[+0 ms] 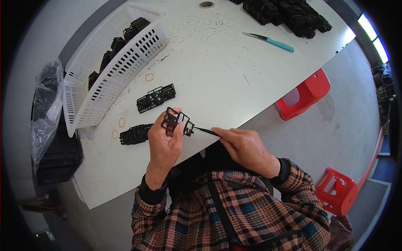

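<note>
My left hand (164, 144) is closed on a black plastic frame (184, 122) with open cells, raised over the table near its front edge. My right hand (247, 148) pinches a slim black pointed tool (207, 131); its thin tip meets the frame's right end, though whether it touches I cannot tell. The tool's exact kind is not clear. Beside my left hand lies a stack of black frames (135, 134), partly hidden behind the fingers. Farther off rests another group of black frames (156, 98).
A white slotted basket (121, 79) holding black parts (118, 43) stands at the left. Rubber bands (149, 77) lie near it. A turquoise-handled knife (279, 44), bundled black parts (289, 14) and a tape roll (206, 4) are farther back. Red stools (305, 95) stand right of the table.
</note>
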Demonstrator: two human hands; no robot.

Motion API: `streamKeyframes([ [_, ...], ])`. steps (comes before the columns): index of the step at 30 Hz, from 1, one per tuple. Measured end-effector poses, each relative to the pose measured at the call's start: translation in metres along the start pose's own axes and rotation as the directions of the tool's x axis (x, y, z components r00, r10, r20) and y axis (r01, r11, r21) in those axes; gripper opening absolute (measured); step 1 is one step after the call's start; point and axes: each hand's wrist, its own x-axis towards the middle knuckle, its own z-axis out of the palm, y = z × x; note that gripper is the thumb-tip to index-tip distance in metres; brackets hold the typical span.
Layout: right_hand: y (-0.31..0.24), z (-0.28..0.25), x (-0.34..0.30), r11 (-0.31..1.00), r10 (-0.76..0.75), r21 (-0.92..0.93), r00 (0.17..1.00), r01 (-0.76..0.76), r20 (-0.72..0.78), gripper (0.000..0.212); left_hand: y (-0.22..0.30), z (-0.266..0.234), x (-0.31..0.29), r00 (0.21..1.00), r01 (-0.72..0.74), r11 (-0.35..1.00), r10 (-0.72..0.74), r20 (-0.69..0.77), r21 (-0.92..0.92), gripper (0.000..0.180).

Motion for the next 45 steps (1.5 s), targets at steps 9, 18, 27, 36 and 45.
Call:
streamKeyframes([
  [9,-0.003,0.008,0.009,0.914,-0.138,-0.371,0.986,0.165,0.098,0.060,0.004,0.006,-0.006,0.998,-0.047,0.996,0.049,-0.033,0.071,0.024],
  [18,-0.005,0.018,0.006,0.887,-0.096,-0.442,0.989,0.135,0.111,0.065,-0.004,0.001,-0.004,0.997,-0.081,0.995,0.081,0.001,0.050,0.025],
  [27,-0.001,0.015,0.011,0.939,-0.006,-0.340,0.990,0.055,0.144,0.061,-0.008,-0.005,0.000,0.999,0.053,0.993,-0.053,0.006,-0.109,0.026],
  [36,0.002,-0.007,0.014,0.999,0.044,-0.003,0.988,-0.044,0.150,0.040,-0.005,-0.012,0.008,0.979,0.194,0.899,-0.200,0.025,-0.392,0.030],
  [45,0.002,-0.020,0.008,0.994,0.039,0.101,0.991,-0.052,0.127,0.038,0.001,-0.010,0.011,0.968,0.241,0.846,-0.247,0.052,-0.475,0.029],
])
